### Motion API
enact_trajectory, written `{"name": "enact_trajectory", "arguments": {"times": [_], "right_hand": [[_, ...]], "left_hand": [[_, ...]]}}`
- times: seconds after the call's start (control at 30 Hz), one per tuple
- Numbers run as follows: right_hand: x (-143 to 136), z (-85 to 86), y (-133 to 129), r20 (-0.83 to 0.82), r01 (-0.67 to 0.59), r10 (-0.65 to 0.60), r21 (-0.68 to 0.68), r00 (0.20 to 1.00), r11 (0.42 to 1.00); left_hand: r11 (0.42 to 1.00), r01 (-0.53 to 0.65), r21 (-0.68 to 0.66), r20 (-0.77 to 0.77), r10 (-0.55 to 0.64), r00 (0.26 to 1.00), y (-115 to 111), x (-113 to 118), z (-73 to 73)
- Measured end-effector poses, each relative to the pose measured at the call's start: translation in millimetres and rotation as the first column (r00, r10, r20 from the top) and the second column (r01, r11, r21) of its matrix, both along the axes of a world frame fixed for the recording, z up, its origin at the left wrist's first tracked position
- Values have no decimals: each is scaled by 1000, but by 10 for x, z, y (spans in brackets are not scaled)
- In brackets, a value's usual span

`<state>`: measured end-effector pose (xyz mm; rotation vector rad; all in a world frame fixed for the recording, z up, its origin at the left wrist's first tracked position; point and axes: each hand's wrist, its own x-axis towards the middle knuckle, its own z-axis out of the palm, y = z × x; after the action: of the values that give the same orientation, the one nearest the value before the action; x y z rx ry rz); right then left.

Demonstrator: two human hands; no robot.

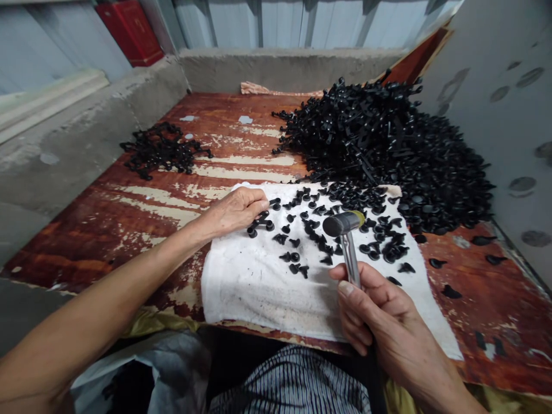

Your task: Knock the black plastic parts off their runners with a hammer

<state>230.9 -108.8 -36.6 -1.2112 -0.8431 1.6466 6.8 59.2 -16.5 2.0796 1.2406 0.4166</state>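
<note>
My right hand (379, 316) is wrapped round the handle of a small mallet (338, 224), which has a dark head with a yellow end and a metal neck. The mallet's head is raised over the white cloth (241, 287). At the cloth's left side, my left hand (241, 210) is closed on a black branched plastic piece (263, 223) with round ends; part of it is hidden by the fingers. Many loose small black plastic parts (314, 230) with round heads lie scattered on the cloth between and beyond my hands.
A large heap of black branched pieces and loose parts (366, 132) rises at the back right. A smaller pile of black branches (161, 149) lies back left on the worn red-brown tabletop (207, 109). A grey panel (509, 126) borders the right. A pale bag (176, 368) hangs below the front edge.
</note>
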Motion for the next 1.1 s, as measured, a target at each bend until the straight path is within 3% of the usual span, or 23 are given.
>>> {"name": "enact_trajectory", "arguments": {"times": [0.27,1.1], "right_hand": [[-3,13,-5,-21,-3,3,7,1000,1000],[17,-17,-14,-27,-21,21,-9,999,1000]], "left_hand": [[997,-48,-52,9,49,999,-45,24,42],[998,-55,-14,-11,55,998,-82,44,27]]}}
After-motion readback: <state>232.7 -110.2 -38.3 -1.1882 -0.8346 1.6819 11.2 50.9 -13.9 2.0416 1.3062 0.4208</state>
